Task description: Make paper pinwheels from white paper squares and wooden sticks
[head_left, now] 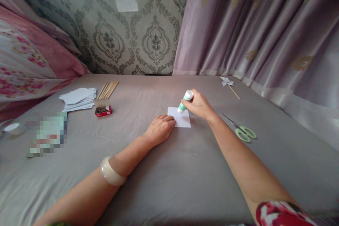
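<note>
Glue stick within right fingers, white paper partly under left fingers

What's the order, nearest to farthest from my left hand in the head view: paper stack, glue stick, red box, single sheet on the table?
From your left hand:
1. Single sheet: touching its fingertips.
2. Glue stick: to the right, in your right hand.
3. Red box: off to the left.
4. Paper stack: farther left, beyond the box.
</note>
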`<state>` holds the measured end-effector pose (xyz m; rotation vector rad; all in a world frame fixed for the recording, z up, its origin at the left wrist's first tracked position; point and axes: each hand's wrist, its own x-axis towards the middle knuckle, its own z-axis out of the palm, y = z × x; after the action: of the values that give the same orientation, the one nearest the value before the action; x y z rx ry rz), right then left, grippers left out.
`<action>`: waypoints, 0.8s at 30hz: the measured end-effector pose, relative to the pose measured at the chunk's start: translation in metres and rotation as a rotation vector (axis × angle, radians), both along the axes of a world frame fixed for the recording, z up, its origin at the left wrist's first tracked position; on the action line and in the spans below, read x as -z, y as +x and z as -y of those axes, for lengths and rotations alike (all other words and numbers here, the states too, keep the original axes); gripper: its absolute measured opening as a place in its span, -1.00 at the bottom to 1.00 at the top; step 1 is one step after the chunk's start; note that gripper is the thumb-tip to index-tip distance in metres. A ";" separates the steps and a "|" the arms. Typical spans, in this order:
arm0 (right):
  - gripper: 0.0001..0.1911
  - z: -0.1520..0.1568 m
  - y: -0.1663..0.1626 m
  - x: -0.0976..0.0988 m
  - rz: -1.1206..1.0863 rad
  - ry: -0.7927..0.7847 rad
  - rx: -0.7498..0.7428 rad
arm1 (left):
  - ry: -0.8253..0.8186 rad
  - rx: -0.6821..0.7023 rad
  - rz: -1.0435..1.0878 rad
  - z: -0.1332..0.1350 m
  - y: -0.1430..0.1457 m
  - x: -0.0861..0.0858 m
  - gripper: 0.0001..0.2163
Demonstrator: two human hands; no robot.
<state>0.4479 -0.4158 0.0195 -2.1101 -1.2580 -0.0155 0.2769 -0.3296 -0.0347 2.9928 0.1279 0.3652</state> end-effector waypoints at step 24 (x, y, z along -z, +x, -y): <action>-0.75 -0.006 -0.004 0.017 -0.119 -0.045 -0.247 | -0.060 -0.063 0.045 0.004 0.001 0.008 -0.62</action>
<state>0.4438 -0.4097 0.0022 -1.9482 -1.4479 0.2452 0.2777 -0.3340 -0.0430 2.9247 0.2254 0.4266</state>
